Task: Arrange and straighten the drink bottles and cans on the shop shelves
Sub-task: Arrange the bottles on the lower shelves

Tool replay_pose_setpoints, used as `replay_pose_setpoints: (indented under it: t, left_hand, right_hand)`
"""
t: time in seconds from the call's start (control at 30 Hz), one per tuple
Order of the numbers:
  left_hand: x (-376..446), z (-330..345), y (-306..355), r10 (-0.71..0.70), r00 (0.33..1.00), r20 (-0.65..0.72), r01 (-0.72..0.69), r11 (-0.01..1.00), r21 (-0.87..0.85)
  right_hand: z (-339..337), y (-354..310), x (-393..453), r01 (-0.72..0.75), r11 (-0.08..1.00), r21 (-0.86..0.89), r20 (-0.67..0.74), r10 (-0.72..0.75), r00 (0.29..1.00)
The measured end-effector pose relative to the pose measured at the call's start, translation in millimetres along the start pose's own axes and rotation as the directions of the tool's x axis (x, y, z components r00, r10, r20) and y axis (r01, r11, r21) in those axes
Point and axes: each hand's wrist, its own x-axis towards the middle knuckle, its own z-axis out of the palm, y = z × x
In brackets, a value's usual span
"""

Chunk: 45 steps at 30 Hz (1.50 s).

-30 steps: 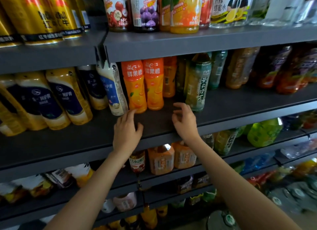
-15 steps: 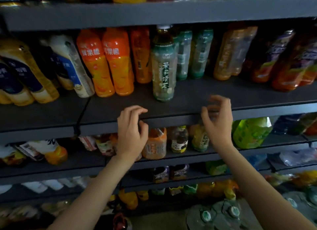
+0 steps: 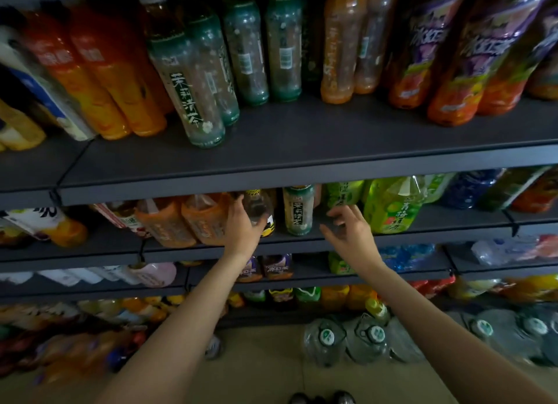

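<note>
- On the upper shelf (image 3: pixel 302 159), far left, a white-and-blue bottle (image 3: pixel 45 102) leans beside two orange juice bottles (image 3: pixel 102 95), all standing near the front edge.
- Just right of them a tall jasmine tea bottle (image 3: pixel 193 98) stands forward of its row, with more green-labelled bottles (image 3: pixel 265 53) behind and to its right.
- Further right on the same shelf stand two amber tea bottles (image 3: pixel 347 47) and, at the far right, purple-and-orange iced tea bottles (image 3: pixel 471 59).
- On the lower shelf (image 3: pixel 422 231), left of centre, two orange-capped tea bottles (image 3: pixel 187 219) stand side by side.
- The left hand (image 3: pixel 241 228) reaches under the upper shelf and wraps its fingers and thumb round a small clear bottle (image 3: pixel 258 207) with a yellow-and-black label, which stands on the lower shelf just right of the orange pair.
- A short jasmine tea bottle (image 3: pixel 297 210) stands between the two hands, touched by neither.
- The right hand (image 3: pixel 350 231) hovers in front of the lower shelf with fingers spread and loosely bent, holding nothing, just beside a large bright green bottle (image 3: pixel 392 204).
- Beneath, further shelves carry blurred bottles, and big water jugs (image 3: pixel 347 337) sit on the floor (image 3: pixel 271 373).
</note>
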Motion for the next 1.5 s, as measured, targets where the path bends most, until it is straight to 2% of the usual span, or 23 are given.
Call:
replay_pose_setpoints:
  t: [0.13, 0.2, 0.27, 0.33, 0.4, 0.5, 0.6, 0.7, 0.77, 0.83, 0.9, 0.97, 1.03, 1.17, 1.2, 1.27, 1.37, 1.43, 1.5]
  left_hand:
    - [37.6, 25.4, 8.0, -0.188, 0.982, -0.030, 0.175, 0.955, -0.240]
    - [42.3, 31.1, 4.4, -0.216, 0.975, -0.061, 0.191, 0.941, -0.279]
    - [29.8, 28.2, -0.3, -0.148, 0.979, -0.139, 0.114, 0.966, -0.230]
    - [2.6, 19.1, -7.4, -0.046, 0.989, -0.143, 0.014, 0.976, -0.216]
    - [-26.1, 3.6, -14.0, 0.019, 0.999, -0.042, -0.027, 0.980, -0.195]
    - [-44.3, -34.3, -8.4, 0.149, 0.985, 0.091, -0.132, 0.976, -0.173]
    - [-47.6, -86.9, 34.2, 0.342, 0.927, 0.155, -0.293, 0.917, -0.271]
    - [-45.5, -141.4, 90.7, 0.456, 0.888, 0.056, -0.402, 0.831, -0.384]
    - [-44.1, -177.9, 132.4, 0.543, 0.838, -0.049, -0.509, 0.747, -0.428]
    - [-43.5, -209.4, 173.0, 0.572, 0.808, -0.139, -0.559, 0.670, -0.488]
    - [-43.6, -234.6, 209.3, 0.577, 0.799, -0.171, -0.570, 0.634, -0.523]
    - [-41.5, -253.8, 235.4, 0.625, 0.760, -0.178, -0.621, 0.619, -0.481]
    - [-36.2, -265.4, 248.8, 0.646, 0.733, -0.212, -0.661, 0.604, -0.445]
    - [-11.3, -267.5, 241.3, 0.551, 0.784, -0.286, -0.620, 0.673, -0.403]
    - [-3.8, -265.8, 236.0, 0.530, 0.790, -0.310, -0.613, 0.702, -0.363]
    - [9.9, -262.8, 226.1, 0.504, 0.797, -0.333, -0.592, 0.762, -0.262]
    - [28.2, -259.4, 216.0, 0.510, 0.813, -0.283, -0.562, 0.814, -0.149]
    - [35.7, -258.2, 215.0, 0.535, 0.811, -0.238, -0.565, 0.822, -0.077]
    - [41.1, -256.1, 218.1, 0.577, 0.797, -0.180, -0.591, 0.806, -0.034]
  right_hand:
    - [7.2, 12.3, -0.4, -0.025, 0.998, -0.050, 0.088, 0.029, 0.996]
    - [10.1, 12.8, 0.6, -0.005, 0.998, -0.066, 0.124, 0.013, 0.992]
    - [13.8, 8.5, 0.9, 0.034, 0.998, -0.059, 0.143, -0.025, 0.989]
    - [18.6, -0.3, 0.5, 0.078, 0.996, -0.033, 0.182, -0.071, 0.981]
    - [21.1, -13.9, 0.7, 0.119, 0.993, -0.020, 0.305, -0.107, 0.946]
    - [15.2, -36.0, 6.9, 0.207, 0.976, -0.066, 0.537, -0.140, 0.832]
    - [-3.7, -66.3, 12.7, 0.259, 0.964, 0.057, 0.576, -0.243, 0.780]
    - [-35.6, -112.5, 20.5, 0.263, 0.934, 0.240, 0.423, -0.345, 0.838]
    - [-64.4, -150.8, 28.1, 0.365, 0.889, 0.276, 0.257, -0.434, 0.863]
    - [-91.5, -182.6, 32.6, 0.485, 0.840, 0.241, 0.065, -0.513, 0.856]
    - [-112.5, -207.7, 35.5, 0.556, 0.803, 0.213, -0.123, -0.543, 0.831]
    - [-128.7, -228.9, 38.9, 0.585, 0.785, 0.203, -0.229, -0.542, 0.808]
    - [-140.6, -247.6, 46.0, 0.630, 0.762, 0.148, -0.276, -0.580, 0.767]
    - [-151.3, -286.3, 69.6, 0.734, 0.678, 0.021, -0.333, -0.688, 0.645]
    - [-150.3, -294.4, 78.4, 0.729, 0.685, -0.004, -0.349, -0.684, 0.641]
    - [-144.7, -306.4, 98.4, 0.670, 0.741, -0.043, -0.355, -0.638, 0.683]
    - [-131.4, -307.9, 125.6, 0.536, 0.823, -0.187, -0.362, -0.565, 0.742]
    - [-123.0, -304.3, 134.5, 0.415, 0.842, -0.345, -0.404, -0.533, 0.744]
    - [-116.3, -304.2, 137.9, 0.320, 0.849, -0.421, -0.461, -0.504, 0.731]
